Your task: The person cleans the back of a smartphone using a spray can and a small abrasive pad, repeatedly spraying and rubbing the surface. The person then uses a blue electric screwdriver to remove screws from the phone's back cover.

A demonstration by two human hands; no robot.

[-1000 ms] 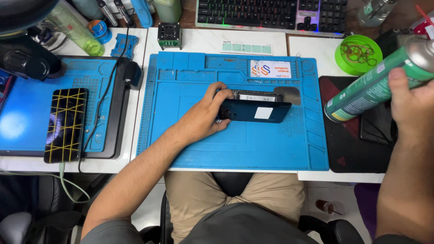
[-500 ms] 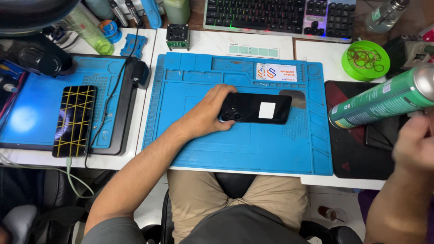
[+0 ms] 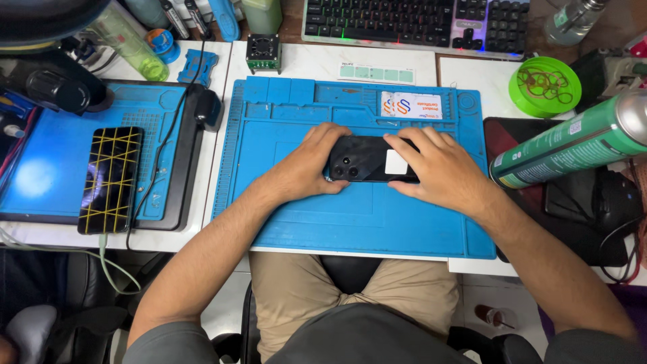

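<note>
A black smartphone lies back-up on the blue silicone work mat, its camera lenses at the left end and a white sticker near the right. My left hand grips the phone's left end. My right hand presses flat over its right end, fingers spread across the back. A green spray can lies tilted at the right, free of either hand.
A second phone bound with yellow bands rests on a blue heating pad at left. A keyboard, a green dish of rubber bands, a card and bottles line the back. A black mouse sits far right.
My right hand has let go of the green spray can and come down onto the phone's right end. The phone now lies flat under both hands.
</note>
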